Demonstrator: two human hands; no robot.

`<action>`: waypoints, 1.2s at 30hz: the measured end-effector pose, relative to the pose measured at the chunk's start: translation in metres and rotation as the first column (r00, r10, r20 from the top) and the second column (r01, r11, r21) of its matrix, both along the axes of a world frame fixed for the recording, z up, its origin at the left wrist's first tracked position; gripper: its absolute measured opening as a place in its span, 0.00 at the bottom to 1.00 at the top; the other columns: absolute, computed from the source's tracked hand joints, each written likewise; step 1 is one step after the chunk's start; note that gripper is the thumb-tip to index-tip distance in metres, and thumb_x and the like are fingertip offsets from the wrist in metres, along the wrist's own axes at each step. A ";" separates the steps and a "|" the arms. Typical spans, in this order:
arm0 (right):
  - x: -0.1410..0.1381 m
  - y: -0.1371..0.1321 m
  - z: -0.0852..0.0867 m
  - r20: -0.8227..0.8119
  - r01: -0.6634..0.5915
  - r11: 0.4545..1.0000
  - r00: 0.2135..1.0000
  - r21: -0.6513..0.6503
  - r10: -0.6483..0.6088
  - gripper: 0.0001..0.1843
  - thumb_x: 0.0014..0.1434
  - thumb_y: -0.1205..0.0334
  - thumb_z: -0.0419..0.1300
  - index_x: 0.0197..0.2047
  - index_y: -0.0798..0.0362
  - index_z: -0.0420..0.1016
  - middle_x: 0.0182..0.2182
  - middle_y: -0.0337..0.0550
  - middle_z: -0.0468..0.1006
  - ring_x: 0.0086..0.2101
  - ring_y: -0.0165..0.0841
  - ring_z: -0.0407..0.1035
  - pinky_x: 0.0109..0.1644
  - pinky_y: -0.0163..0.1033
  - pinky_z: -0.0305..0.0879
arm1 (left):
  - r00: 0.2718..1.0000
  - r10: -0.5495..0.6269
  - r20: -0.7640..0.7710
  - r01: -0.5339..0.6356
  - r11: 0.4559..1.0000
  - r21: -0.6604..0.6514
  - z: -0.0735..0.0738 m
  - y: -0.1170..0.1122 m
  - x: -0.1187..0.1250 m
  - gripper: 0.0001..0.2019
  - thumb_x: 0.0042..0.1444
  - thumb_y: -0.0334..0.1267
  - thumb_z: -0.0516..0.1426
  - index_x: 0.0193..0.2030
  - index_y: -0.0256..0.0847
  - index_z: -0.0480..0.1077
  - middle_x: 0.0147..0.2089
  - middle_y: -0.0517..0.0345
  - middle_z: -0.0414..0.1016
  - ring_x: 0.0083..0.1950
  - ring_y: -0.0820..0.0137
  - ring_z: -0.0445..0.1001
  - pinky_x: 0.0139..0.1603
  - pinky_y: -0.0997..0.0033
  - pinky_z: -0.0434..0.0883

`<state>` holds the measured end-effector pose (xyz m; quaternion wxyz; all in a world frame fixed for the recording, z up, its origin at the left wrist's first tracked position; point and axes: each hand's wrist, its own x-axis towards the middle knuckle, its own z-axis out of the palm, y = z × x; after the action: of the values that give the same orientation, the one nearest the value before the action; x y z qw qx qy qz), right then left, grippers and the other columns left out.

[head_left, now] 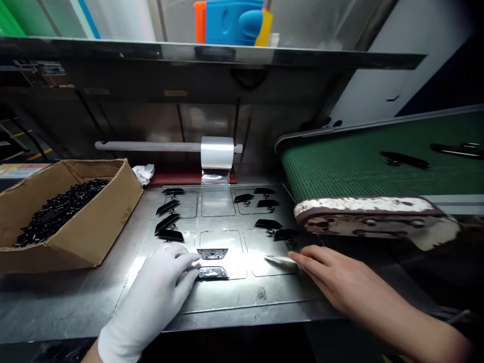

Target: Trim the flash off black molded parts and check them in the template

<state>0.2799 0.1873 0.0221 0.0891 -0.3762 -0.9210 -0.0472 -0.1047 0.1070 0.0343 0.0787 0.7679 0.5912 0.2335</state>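
My left hand (161, 280), in a white glove, rests on the metal plate (227, 297). Its thumb and forefinger are apart, at the left ends of two small trapezoid pieces. The upper piece (212, 254) is dark with small light spots; the lower piece (214, 273) has a shiny silvery top. My bare right hand (333, 272) is closed on a thin pointed metal tool (280, 260), its tip aimed left over the plate. Whether it is tweezers or a blade is unclear. Glossy black pieces (169, 235) lie left of the marked outlines, and more black pieces (268, 224) lie right.
A cardboard box (113, 201) full of small black parts stands at left. Behind the plate, a roll of clear film (217, 153) hangs on a white rod. At right, a green conveyor belt (351, 166) carries black parts. A metal shelf (181, 53) spans above.
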 end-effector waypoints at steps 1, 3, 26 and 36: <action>-0.002 -0.007 -0.008 -0.007 0.014 1.000 1.000 0.001 -0.014 0.27 0.66 0.73 0.50 0.64 0.49 0.73 0.49 0.49 0.79 0.42 0.38 0.75 0.42 0.41 0.76 | 0.999 -0.046 -0.028 0.045 0.998 -0.036 0.003 -0.001 0.007 0.09 0.65 0.34 0.57 0.47 0.49 0.76 0.45 0.56 0.78 0.46 0.61 0.74 0.47 0.59 0.71; -0.015 -0.018 -0.025 -0.078 0.058 0.998 0.995 0.023 -0.056 0.33 0.61 0.79 0.48 0.67 0.56 0.70 0.53 0.55 0.76 0.48 0.44 0.73 0.47 0.47 0.77 | 0.982 -0.135 -0.133 0.120 0.986 -0.117 0.008 -0.002 0.024 0.12 0.66 0.30 0.54 0.48 0.49 0.76 0.45 0.55 0.78 0.45 0.60 0.73 0.47 0.58 0.71; -0.199 -0.185 -0.055 -0.342 -0.561 -0.100 0.625 -0.821 -0.702 0.32 0.57 0.30 0.66 0.38 0.52 0.67 0.26 0.34 0.70 0.25 0.25 0.64 0.29 0.30 0.58 | 0.736 0.375 0.563 -0.542 0.825 0.160 -0.090 -0.177 0.043 0.19 0.65 0.30 0.57 0.55 0.63 0.72 0.76 0.62 0.52 0.75 0.50 0.57 0.69 0.36 0.64; -0.228 -0.199 -0.120 -0.265 -0.253 0.110 0.957 -0.961 -0.119 0.22 0.69 0.38 0.55 0.43 0.48 0.78 0.34 0.41 0.81 0.35 0.35 0.75 0.39 0.34 0.72 | -0.056 0.801 0.596 -0.472 0.505 -0.723 -0.141 -0.276 -0.006 0.14 0.62 0.44 0.62 0.28 0.41 0.71 0.29 0.61 0.71 0.34 0.69 0.72 0.37 0.68 0.71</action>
<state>0.0520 -0.0117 -0.0975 -0.0545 -0.2990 -0.7103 0.6349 -0.1102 -0.1692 -0.1067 0.3822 0.0940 0.7525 0.5281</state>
